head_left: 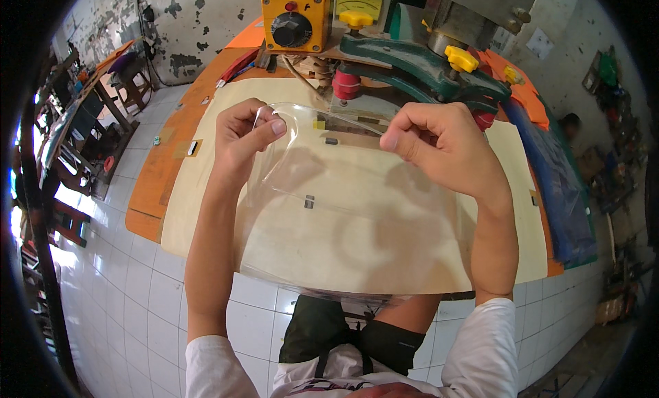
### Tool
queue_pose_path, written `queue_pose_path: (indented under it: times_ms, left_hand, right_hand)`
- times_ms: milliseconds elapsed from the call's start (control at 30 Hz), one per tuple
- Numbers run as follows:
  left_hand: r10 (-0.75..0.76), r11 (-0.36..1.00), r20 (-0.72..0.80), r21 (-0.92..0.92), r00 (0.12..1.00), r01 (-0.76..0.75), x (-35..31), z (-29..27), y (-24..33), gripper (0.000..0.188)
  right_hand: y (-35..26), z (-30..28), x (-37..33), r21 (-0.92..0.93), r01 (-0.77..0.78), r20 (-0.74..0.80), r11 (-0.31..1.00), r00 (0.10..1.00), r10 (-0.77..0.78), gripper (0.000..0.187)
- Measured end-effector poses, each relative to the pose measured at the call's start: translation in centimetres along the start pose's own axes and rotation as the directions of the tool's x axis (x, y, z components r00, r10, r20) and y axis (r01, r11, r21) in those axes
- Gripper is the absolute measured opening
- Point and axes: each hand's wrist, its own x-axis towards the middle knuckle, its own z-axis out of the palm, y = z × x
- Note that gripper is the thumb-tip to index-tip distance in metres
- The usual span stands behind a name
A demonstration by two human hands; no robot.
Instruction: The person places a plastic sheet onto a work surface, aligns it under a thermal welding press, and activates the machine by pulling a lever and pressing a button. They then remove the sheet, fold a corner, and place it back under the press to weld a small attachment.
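A clear plastic sheet [357, 223] hangs from both my hands over the cream-coloured table covering [199, 219]. My left hand [246, 134] pinches its upper left edge between thumb and fingers, where the film curls over and catches the light. My right hand [439, 141] is closed on the upper right part of the same edge, which runs taut between the two hands. The lower part of the film drapes to the table's near edge. Through it show small dark tabs [309, 202] on the covering. Fingertips of both hands are partly hidden.
Beyond my hands stands a machine with a green clamp frame [405, 58], yellow knobs [461, 58] and a red insulator [346, 86]. A yellow control box [295, 20] with a black dial is at the back. Blue plastic sheets [549, 185] lie along the right side.
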Motion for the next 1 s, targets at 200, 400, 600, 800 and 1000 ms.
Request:
queue_pose_path:
  times_ms: [200, 400, 600, 800, 1000]
  left_hand:
    - [-0.002, 1.000, -0.007, 0.011, 1.000, 0.002, 0.0, 0.0, 0.1, 0.012]
    - [0.010, 1.000, 0.004, 0.004, 1.000, -0.010, 0.1, 0.0, 0.1, 0.012]
    - [-0.002, 0.999, -0.041, 0.033, 0.999, 0.004, -0.1, 0.5, 0.4, 0.017]
    - [0.004, 1.000, -0.002, -0.001, 1.000, -0.004, 0.0, 0.0, 0.0, 0.013]
    - [-0.013, 0.998, -0.036, 0.056, 0.999, 0.015, 0.0, 0.6, 0.4, 0.017]
  right_hand:
    - [-0.2, -0.1, 0.1, -0.090, 0.001, 0.010, 0.996, 1.000, 0.000, 0.015]
    - [-0.1, 0.2, 0.0, -0.009, 0.040, -0.094, 0.999, 0.995, -0.040, 0.020]
    - [0.5, -0.3, 0.0, 0.111, -0.002, -0.051, 0.994, 0.999, 0.008, 0.018]
    - [-0.3, -0.9, -0.2, -0.045, -0.001, 0.060, 0.999, 0.998, 0.003, 0.012]
    - [0.0, -0.7, -0.2, -0.051, 0.001, 0.005, 0.999, 1.000, 0.000, 0.012]
